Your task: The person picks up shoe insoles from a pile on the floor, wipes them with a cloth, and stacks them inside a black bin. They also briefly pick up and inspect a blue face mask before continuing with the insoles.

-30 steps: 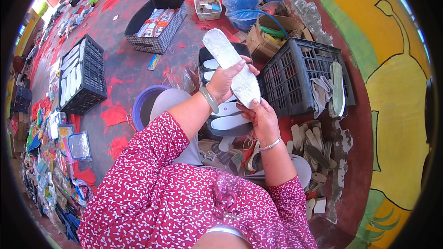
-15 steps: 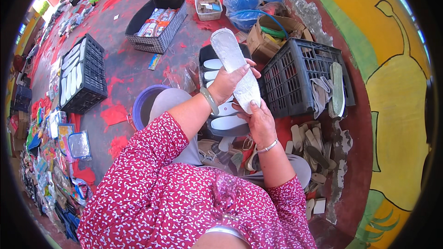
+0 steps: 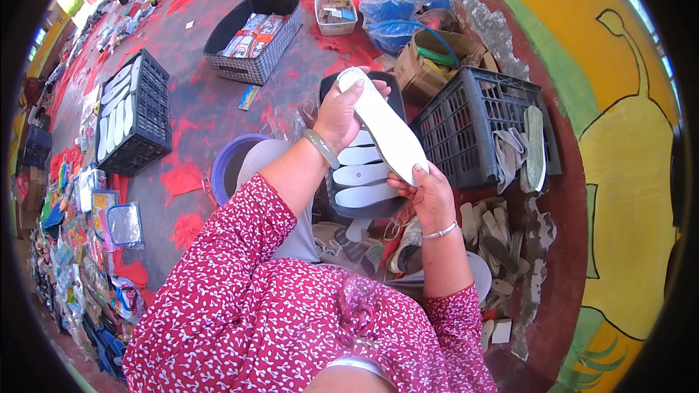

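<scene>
A long white shoe insole (image 3: pixel 386 131) is held slantwise in front of me, its smooth face up. My left hand (image 3: pixel 342 113) grips the far end, thumb on top. At the near end, my right hand (image 3: pixel 428 195) pinches the edge between thumb and fingers. Below the insole sits a dark tray (image 3: pixel 371 208), with several white insoles (image 3: pixel 362 175) lying crosswise in it. My hands and the held insole hide part of this tray.
A black crate (image 3: pixel 455 135) with a grey cloth (image 3: pixel 505 151) on its side stands right, near loose insoles (image 3: pixel 495 236). Left are a purple bucket (image 3: pixel 218 175) and a crate of white insoles (image 3: pixel 151 120). Farther off are a checked basket (image 3: pixel 273 51) and a cardboard box (image 3: pixel 416 76).
The insole has turned over from its rough, fibrous face to its smooth white one. My left hand has shifted to its far end; my right hand moved slightly right and nearer.
</scene>
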A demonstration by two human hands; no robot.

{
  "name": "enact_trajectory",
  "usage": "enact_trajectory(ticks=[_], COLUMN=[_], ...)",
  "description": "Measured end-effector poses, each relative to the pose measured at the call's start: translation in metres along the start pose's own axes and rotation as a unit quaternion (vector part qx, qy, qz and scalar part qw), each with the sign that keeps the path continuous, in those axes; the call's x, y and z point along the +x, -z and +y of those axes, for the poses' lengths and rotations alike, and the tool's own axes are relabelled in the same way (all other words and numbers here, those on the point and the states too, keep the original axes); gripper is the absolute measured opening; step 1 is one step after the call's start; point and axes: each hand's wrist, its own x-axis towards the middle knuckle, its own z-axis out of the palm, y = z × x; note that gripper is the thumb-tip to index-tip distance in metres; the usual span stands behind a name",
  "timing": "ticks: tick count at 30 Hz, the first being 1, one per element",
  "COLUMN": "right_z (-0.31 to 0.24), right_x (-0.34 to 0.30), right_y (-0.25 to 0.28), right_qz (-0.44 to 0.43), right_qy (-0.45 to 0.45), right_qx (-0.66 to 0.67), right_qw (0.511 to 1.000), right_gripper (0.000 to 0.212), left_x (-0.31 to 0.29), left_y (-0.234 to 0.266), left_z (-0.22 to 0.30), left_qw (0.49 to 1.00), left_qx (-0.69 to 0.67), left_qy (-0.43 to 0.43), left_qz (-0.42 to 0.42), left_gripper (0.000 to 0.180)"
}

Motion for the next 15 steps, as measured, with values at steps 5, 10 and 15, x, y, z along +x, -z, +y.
enact_trajectory(ticks=[5, 10, 15], right_z=[0.003, 0.005, 0.004], right_x=[0.001, 0.003, 0.005], right_y=[-0.006, -0.001, -0.001], right_qz=[0.022, 0.027, 0.020], right_qy=[0.035, 0.045, 0.042], right_qx=[-0.065, -0.053, -0.025], right_qw=[0.997, 0.997, 0.999], right_gripper=[0.033, 0.033, 0.036], left_x=[0.000, -0.004, -0.002], left_y=[0.001, -0.006, 0.013], left_z=[-0.005, 0.000, -0.022], left_qw=[0.970, 0.997, 0.990], left_qx=[0.216, 0.078, 0.070], left_qy=[-0.112, -0.017, 0.088], left_qz=[-0.001, 0.000, -0.081], left_gripper=[0.029, 0.030, 0.053])
